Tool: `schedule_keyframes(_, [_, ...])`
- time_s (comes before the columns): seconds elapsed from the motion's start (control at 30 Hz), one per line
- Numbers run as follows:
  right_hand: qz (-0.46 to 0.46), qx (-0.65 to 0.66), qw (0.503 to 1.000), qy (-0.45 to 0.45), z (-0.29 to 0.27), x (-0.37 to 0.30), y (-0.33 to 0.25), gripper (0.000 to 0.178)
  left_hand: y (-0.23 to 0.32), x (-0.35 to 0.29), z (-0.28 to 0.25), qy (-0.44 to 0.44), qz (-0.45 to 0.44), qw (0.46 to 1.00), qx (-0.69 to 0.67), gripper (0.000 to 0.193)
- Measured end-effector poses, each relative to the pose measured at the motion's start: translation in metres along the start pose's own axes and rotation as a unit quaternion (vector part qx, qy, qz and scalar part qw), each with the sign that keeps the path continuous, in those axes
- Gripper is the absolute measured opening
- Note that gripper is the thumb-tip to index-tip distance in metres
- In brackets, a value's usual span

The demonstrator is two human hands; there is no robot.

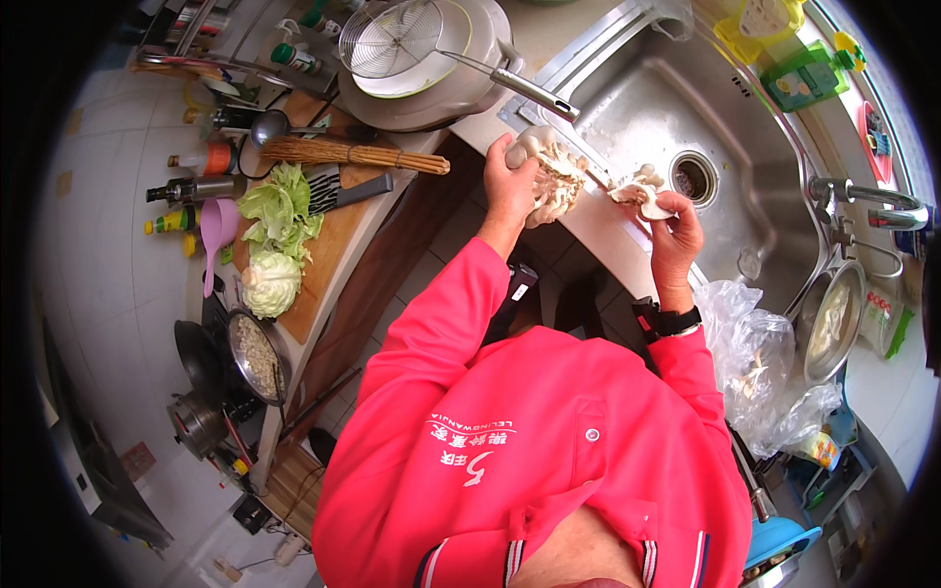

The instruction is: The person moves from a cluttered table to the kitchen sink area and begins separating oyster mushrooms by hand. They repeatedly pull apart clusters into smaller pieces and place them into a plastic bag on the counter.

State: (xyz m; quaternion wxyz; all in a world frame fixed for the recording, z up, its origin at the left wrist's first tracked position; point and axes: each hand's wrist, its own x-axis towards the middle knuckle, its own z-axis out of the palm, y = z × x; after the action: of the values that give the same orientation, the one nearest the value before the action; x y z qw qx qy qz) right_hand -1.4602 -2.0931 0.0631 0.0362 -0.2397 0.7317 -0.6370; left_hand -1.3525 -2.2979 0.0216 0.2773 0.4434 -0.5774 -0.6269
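My left hand (508,191) grips a cluster of oyster mushrooms (556,181), pale caps and ragged stems pointing to the right. Between the thumb and fingers of my right hand (678,243) is a torn oyster mushroom piece (642,194), apart from the cluster. Both are over the counter edge in front of the steel sink (652,93), with the round drain (694,176) just beyond my right hand. By my right forearm lies a clear plastic bag (740,343) with some pale pieces inside.
A wire skimmer (392,39) rests on a plate over a lidded pot, its handle reaching toward the sink. Leftward, a cutting board (323,269) bears lettuce (279,211), half a cabbage (271,284) and a bamboo brush (358,155). A faucet (872,201) and metal bowl (831,318) stand right.
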Motion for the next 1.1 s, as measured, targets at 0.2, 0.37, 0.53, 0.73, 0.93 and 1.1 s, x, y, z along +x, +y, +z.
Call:
schedule_keyframes(0.2, [-0.055, 0.052, 0.997, -0.011, -0.023, -0.006, -0.015, 0.021, 0.004, 0.001, 0.005, -0.065, 0.012, 0.997, -0.048, 0.058])
schedule_keyframes(0.37, [0.025, 0.207, 0.978, 0.026, -0.041, -0.002, -0.032, 0.017, 0.007, 0.004, -0.005, -0.074, 0.006, 0.996, 0.046, 0.078])
schedule_keyframes(0.53, [0.110, 0.338, 0.934, 0.018, -0.053, 0.006, -0.045, 0.015, 0.035, -0.015, -0.005, -0.023, 0.187, 0.940, 0.284, 0.068])
schedule_keyframes(0.73, [0.228, 0.453, 0.861, 0.026, -0.054, 0.018, -0.057, 0.020, 0.082, -0.064, 0.024, -0.273, 0.238, 0.927, 0.094, 0.070])
schedule_keyframes(0.93, [0.335, 0.485, 0.807, 0.031, -0.035, 0.004, -0.074, 0.027, 0.098, -0.076, 0.071, -0.410, 0.058, 0.886, -0.210, 0.090])
schedule_keyframes(1.1, [0.334, 0.346, 0.875, -0.047, -0.043, -0.006, -0.081, 0.029, 0.097, -0.076, 0.071, -0.421, -0.086, 0.877, -0.217, 0.053])
